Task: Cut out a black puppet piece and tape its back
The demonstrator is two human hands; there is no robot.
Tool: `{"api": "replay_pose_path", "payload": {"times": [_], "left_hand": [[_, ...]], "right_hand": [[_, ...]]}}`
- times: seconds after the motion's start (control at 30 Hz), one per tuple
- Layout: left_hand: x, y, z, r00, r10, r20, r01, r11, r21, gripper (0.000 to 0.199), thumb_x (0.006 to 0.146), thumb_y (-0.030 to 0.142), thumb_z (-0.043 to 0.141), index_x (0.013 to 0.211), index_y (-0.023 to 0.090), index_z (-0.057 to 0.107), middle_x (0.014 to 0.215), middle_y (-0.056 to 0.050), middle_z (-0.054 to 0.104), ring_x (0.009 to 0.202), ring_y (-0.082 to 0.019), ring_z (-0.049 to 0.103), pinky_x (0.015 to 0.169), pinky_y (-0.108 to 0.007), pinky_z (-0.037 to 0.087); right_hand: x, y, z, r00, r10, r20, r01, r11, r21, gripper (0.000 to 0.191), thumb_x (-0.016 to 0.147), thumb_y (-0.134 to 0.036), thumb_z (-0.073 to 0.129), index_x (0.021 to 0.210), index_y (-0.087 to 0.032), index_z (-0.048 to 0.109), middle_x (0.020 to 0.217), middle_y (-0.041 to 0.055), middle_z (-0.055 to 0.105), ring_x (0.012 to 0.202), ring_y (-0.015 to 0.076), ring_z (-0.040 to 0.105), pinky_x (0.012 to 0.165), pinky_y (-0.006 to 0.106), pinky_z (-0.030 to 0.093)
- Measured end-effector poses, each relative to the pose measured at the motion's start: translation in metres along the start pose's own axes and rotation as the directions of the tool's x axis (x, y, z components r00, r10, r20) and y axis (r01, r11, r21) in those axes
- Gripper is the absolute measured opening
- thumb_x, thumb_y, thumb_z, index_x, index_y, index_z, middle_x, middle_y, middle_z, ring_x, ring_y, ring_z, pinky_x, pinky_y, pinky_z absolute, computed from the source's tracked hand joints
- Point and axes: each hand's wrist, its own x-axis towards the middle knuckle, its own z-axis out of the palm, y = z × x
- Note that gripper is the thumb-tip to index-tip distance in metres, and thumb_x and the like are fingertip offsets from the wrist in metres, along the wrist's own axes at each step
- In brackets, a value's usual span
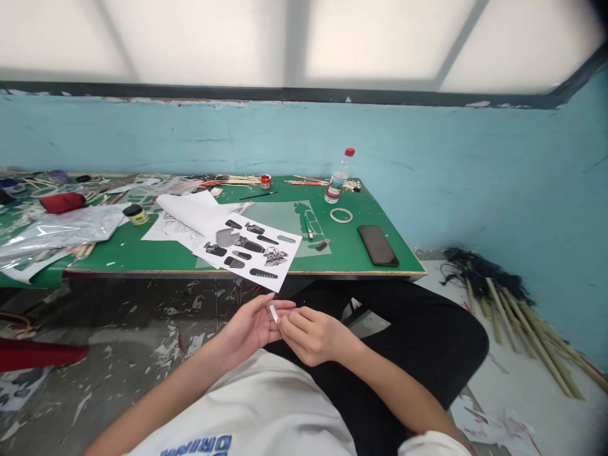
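My left hand (254,326) is open, palm up, over my lap, below the table's front edge. A small white strip (274,313) rests against its fingers. My right hand (311,334) has its fingers pinched at the lower end of that strip. Just beyond my hands, a white sheet with black and grey printed shapes (256,250) overhangs the edge of the green table (351,253). To its right a green-handled cutter (308,225) lies on a translucent sheet (297,215), near a small dark cut piece (322,244).
On the table are a phone (378,245), a tape ring (341,215), a water bottle (338,177), a red jar (265,182), a black-lidded jar (136,214) and a red pouch (63,202). Scraps lie on the floor; bamboo sticks (527,329) lean at right.
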Motion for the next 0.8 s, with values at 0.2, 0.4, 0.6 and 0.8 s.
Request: {"api": "replay_pose_path", "payload": {"times": [0.2, 0.4, 0.6, 0.8], "left_hand": [[-0.0023, -0.0025, 0.0001, 1.0, 0.006, -0.01, -0.005, 0.998, 0.07, 0.029, 0.101, 0.039, 0.068, 0.117, 0.015, 0.067, 0.111, -0.006, 0.071, 0.095, -0.018, 0.07, 0.086, -0.037, 0.061], [-0.0037, 0.0002, -0.0012, 1.0, 0.029, -0.007, -0.028, 0.991, 0.134, 0.029, 0.101, 0.038, 0.068, 0.117, 0.015, 0.068, 0.111, -0.007, 0.071, 0.097, -0.018, 0.07, 0.088, -0.038, 0.061], [-0.0038, 0.0027, 0.0013, 0.999, 0.036, -0.01, -0.034, 0.986, 0.165, 0.029, 0.101, 0.038, 0.068, 0.118, 0.015, 0.068, 0.111, -0.006, 0.071, 0.096, -0.018, 0.07, 0.088, -0.038, 0.061], [-0.0044, -0.0013, 0.0, 0.997, 0.064, -0.04, -0.057, 0.984, 0.169, 0.029, 0.1, 0.032, 0.069, 0.124, 0.016, 0.066, 0.111, -0.005, 0.07, 0.094, -0.018, 0.07, 0.087, -0.038, 0.062]], "right_hand": [[-0.0006, 0.0001, 0.0014, 1.0, 0.0, -0.007, 0.0, 1.0, 0.011, 0.021, 0.099, -0.008, 0.053, 0.089, -0.01, 0.071, 0.086, 0.0098, 0.067, 0.086, 0.0216, 0.063, 0.068, 0.034, 0.052], [-0.002, 0.0004, 0.0027, 1.0, 0.003, 0.004, -0.004, 1.0, 0.019, 0.018, 0.099, -0.008, 0.056, 0.09, -0.009, 0.071, 0.089, 0.0099, 0.068, 0.088, 0.0215, 0.063, 0.071, 0.034, 0.052], [-0.0038, -0.0008, 0.0026, 0.998, 0.01, 0.055, -0.01, 1.0, 0.005, 0.019, 0.103, -0.009, 0.054, 0.094, -0.013, 0.07, 0.093, 0.0099, 0.068, 0.092, 0.0219, 0.062, 0.07, 0.036, 0.049], [0.0002, 0.0005, 0.0017, 0.997, 0.022, 0.079, -0.023, 1.0, 0.012, 0.021, 0.101, -0.005, 0.054, 0.086, -0.011, 0.068, 0.083, 0.0073, 0.063, 0.079, 0.0203, 0.057, 0.064, 0.036, 0.04]]}}
